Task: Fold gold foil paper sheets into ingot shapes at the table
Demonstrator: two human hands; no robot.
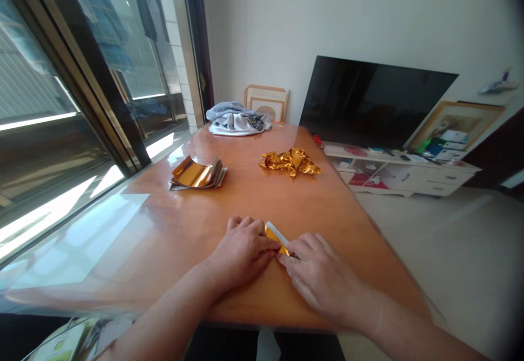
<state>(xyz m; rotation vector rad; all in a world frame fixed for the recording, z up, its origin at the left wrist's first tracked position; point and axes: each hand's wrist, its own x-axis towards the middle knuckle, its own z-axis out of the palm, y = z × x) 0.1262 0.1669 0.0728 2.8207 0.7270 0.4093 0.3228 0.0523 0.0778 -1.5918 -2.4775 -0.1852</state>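
In front of me, low on the table, my left hand point(245, 249) and my right hand point(321, 271) meet over one small sheet of gold foil paper point(270, 234). A straight white strip point(277, 233), which looks like the sheet's folded edge, runs slantwise up from the right fingers. The left thumb and forefinger press the paper from the left; the right thumb and fingers pinch its right end. Most of the sheet is hidden under the fingers. Farther off to the left lies a curling stack of gold foil sheets point(196, 174). Several crumpled-looking gold foil pieces point(291, 162) lie farther right.
The glossy wooden table point(229, 203) narrows away from me. Folded grey cloth point(237, 120) lies at its far end. A pale sheet point(102, 241) or glare covers the left side, beside glass doors point(135, 39). A television point(372, 104) stands on a white cabinet point(429, 178).
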